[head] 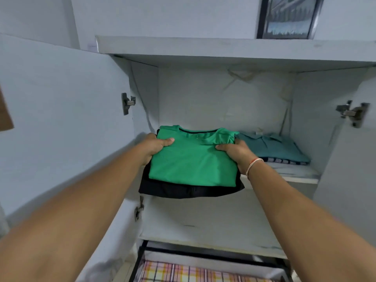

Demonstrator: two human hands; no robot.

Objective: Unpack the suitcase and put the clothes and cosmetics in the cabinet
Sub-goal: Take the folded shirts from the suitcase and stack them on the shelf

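Left hand: the left hand (pixel 155 146) grips the left edge of the green shirt (pixel 193 157), thumb on top and the other fingers hidden beneath, likely so the fold stays flat.
Right hand: the right hand (pixel 237 152) grips the opposite edge in the same way; holding both sides seems meant to keep the stack level and square.
Stack: a folded black garment (pixel 189 191) lies under the green shirt and sticks out at its front, so the two are carried as one pile.
Position: the pile sits at the left of the upper shelf (pixel 301 177), its front hanging past the shelf edge; I cannot tell whether its back rests on the board yet.
Neighbour: a folded teal shirt (pixel 276 149) lies on a striped garment (pixel 284 161) just to the right, which explains the choice of the left side.
Cabinet: both cabinet doors (pixel 61 119) stand open; the lower shelf (pixel 203 220) is below.
Judgement: the pile looks partway placed and needs sliding further in.
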